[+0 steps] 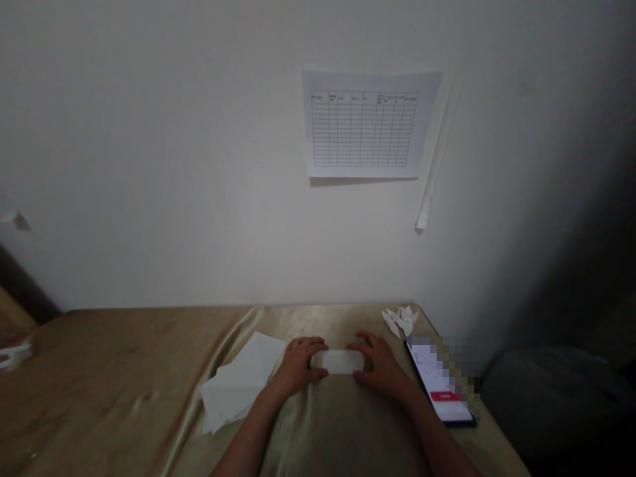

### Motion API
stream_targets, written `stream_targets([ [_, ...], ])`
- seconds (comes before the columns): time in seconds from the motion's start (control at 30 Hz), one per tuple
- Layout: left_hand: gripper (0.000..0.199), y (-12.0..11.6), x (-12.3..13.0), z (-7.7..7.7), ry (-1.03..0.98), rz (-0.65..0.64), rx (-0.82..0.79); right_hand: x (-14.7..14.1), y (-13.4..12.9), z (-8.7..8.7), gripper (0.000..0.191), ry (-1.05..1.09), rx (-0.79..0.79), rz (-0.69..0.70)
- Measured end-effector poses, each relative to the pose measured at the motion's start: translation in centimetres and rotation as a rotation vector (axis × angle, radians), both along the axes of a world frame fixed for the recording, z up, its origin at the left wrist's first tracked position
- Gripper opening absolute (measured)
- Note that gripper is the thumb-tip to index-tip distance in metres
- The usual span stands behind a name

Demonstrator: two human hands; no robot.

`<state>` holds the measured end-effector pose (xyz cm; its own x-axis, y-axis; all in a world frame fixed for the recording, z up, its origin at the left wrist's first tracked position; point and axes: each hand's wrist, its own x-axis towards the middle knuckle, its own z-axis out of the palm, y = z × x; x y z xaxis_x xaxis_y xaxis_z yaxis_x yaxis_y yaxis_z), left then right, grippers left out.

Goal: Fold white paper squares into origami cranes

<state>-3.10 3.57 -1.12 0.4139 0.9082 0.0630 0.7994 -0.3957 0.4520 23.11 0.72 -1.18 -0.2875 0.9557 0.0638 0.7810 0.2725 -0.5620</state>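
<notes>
A small white folded piece of paper (342,362) lies across the middle, between my two hands, low over the cloth-covered table. At its left end is my left hand (301,363), with the fingers along the far edge and the thumb at the near edge. My right hand (380,364) grips the opposite end in the same way, fingers curved above and thumb below. Left of my left hand, several loose white sheets (238,387) overlap on the cloth, partly behind my left forearm.
A satin-like gold cloth (124,377) with creases covers the table. Torn paper scraps (401,320) lie near the back right corner. A phone (440,391) with a lit screen rests by the right edge. A printed table sheet (368,126) hangs on the wall (173,165) behind.
</notes>
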Motion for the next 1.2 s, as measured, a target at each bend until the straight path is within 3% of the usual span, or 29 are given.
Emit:
stream_targets([
  [0.27, 0.052, 0.4, -0.2, -1.1, -0.019, -0.021, 0.055, 0.1, 0.1, -0.3, 0.053, 0.063, 0.084, 0.105],
  [0.53, 0.034, 0.3, 0.3, -1.0, -0.045, -0.001, 0.079, -0.1, -0.1, -0.6, 0.053, 0.111, 0.104, 0.093],
  [0.67, 0.029, 0.2, 0.4, -0.8, -0.057, 0.009, 0.070, -0.3, -0.2, -0.5, 0.044, 0.164, 0.115, 0.106],
  [0.9, 0.037, 0.2, 0.4, -0.7, -0.026, -0.001, 0.089, -0.2, -0.1, -0.7, 0.014, 0.158, 0.169, 0.147],
  [1.2, 0.046, -1.3, 1.8, 0.1, 0.085, 0.045, 0.052, -1.0, 0.6, -1.6, 0.007, 0.144, 0.224, 0.161],
])
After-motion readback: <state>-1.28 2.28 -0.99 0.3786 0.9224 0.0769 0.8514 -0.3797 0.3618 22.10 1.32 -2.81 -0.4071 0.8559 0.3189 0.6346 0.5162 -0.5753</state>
